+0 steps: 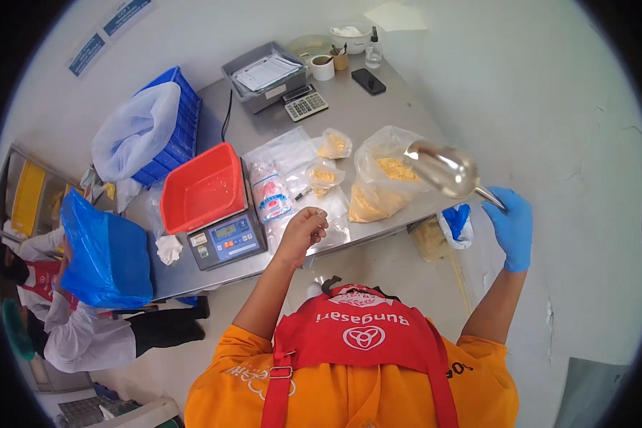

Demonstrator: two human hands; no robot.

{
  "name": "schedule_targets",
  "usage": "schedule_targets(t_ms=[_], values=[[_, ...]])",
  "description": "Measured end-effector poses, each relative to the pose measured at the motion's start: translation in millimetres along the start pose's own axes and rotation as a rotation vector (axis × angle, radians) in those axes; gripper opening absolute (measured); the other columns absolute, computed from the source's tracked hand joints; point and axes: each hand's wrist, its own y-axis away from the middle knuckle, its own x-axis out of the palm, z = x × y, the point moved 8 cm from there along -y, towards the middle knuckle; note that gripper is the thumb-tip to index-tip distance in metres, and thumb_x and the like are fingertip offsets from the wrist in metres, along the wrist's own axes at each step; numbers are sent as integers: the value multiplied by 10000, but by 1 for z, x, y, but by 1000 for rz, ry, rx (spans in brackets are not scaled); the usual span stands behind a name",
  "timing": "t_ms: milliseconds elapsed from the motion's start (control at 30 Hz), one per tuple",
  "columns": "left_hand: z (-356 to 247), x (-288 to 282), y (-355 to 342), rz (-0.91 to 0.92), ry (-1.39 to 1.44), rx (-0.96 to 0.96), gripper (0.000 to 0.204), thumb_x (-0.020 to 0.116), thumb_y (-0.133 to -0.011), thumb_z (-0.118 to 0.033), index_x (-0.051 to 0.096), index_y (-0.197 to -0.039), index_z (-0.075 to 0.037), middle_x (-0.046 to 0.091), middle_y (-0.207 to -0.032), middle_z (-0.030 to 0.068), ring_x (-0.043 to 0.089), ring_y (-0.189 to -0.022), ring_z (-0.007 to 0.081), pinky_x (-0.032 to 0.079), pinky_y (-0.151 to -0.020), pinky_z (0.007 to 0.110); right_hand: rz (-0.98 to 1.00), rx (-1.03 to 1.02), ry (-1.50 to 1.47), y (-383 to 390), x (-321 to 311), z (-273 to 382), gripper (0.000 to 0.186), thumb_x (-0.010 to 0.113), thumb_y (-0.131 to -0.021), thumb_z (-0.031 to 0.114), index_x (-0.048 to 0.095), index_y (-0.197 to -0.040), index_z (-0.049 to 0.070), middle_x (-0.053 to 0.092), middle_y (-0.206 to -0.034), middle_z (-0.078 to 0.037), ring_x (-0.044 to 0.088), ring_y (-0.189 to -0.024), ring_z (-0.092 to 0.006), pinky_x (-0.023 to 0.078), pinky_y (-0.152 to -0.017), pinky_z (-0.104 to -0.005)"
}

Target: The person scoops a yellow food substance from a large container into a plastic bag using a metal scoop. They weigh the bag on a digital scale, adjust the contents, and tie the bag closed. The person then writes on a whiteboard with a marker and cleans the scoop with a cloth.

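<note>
My right hand (512,225), in a blue glove, grips the handle of a shiny metal scoop (446,170). The scoop's bowl hangs over the right side of an open clear bag (367,203) of yellow-orange crumbs. My bare left hand (304,234) is curled closed above the table's front edge, and nothing shows in its fingers. Two small clear bags of the same crumbs, one nearer (323,178) and one farther (334,145), stand between the hands. A red tray (205,187) sits on a digital scale (230,239) to the left.
Flat clear bags and a printed plastic pack (269,194) lie beside the scale. Farther back are a calculator (306,104), a grey bin (264,75) and a phone (369,81). A lined blue crate (167,135) and a blue bag (107,250) stand left, near co-workers.
</note>
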Motion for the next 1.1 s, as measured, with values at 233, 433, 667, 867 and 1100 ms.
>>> schedule_targets(t_ms=[233, 433, 667, 867, 1100], values=[[-82, 85, 42, 160, -536, 558, 260, 702, -867, -135, 578, -1064, -18, 618, -859, 21, 577, -724, 100, 469, -644, 260, 270, -279, 414, -61, 46, 71, 229, 691, -806, 216, 748, -1006, 120, 706, -906, -129, 668, -860, -319, 523, -751, -423], [-129, 102, 43, -102, -527, 834, 318, 713, -846, -109, 567, -1120, -37, 629, -1013, 48, 592, -798, 105, 478, -667, 257, 356, -454, 625, -85, 104, 98, 169, 671, -820, 201, 753, -955, 142, 712, -906, -124, 681, -870, -318, 533, -744, -436], [-81, 75, 27, 54, -573, 612, 352, 707, -858, -110, 544, -1156, -23, 619, -1023, 43, 586, -743, 96, 476, -647, 248, 346, -487, 560, -94, 139, 82, 121, 657, -816, 179, 723, -905, 130, 710, -909, -139, 686, -862, -333, 538, -742, -462], [-81, 79, -4, 48, -133, 460, 520, 709, -890, -288, 473, -1228, 30, 620, -1013, 121, 625, -755, 148, 520, -652, 287, 505, -496, 605, -86, 211, 76, 182, 636, -847, 208, 724, -982, 125, 706, -999, -139, 674, -927, -354, 534, -793, -455], [-104, 151, -67, 176, -86, 293, 183, 617, -860, -138, 600, -945, 23, 625, -769, 80, 620, -570, 165, 480, -489, 287, 208, -329, 23, -57, 104, 101, 334, 655, -889, 146, 660, -1218, 87, 665, -1080, -123, 649, -925, -259, 515, -831, -361]])
